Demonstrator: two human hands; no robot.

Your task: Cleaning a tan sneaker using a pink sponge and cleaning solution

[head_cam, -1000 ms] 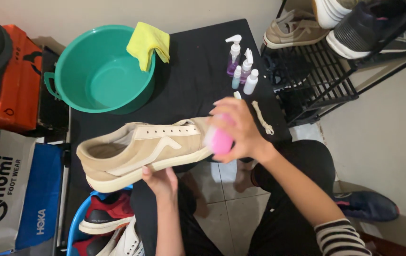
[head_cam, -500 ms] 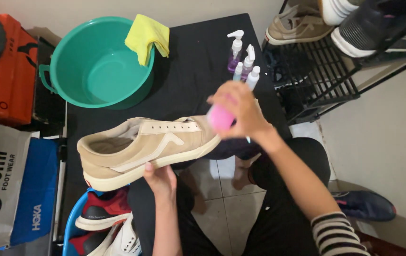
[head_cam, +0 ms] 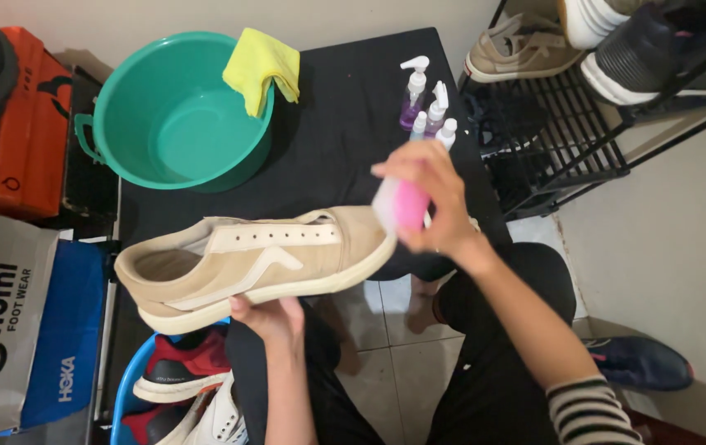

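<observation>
1. My left hand (head_cam: 275, 317) cups the beige sneaker (head_cam: 258, 259) from below, fingers curled under its sole, holding it on its side above the black table (head_cam: 345, 132).
2. My right hand (head_cam: 435, 202) wraps a pink block (head_cam: 402, 206), fingers closed over it, pressed at the sneaker's toe.
3. Green basin (head_cam: 176, 115) and spray bottles (head_cam: 427, 107) sit beyond.

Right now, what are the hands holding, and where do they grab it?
The left hand holds the beige shoe from under its sole. The right hand grips a pink brush-like thing around its body, at the shoe's toe.
</observation>
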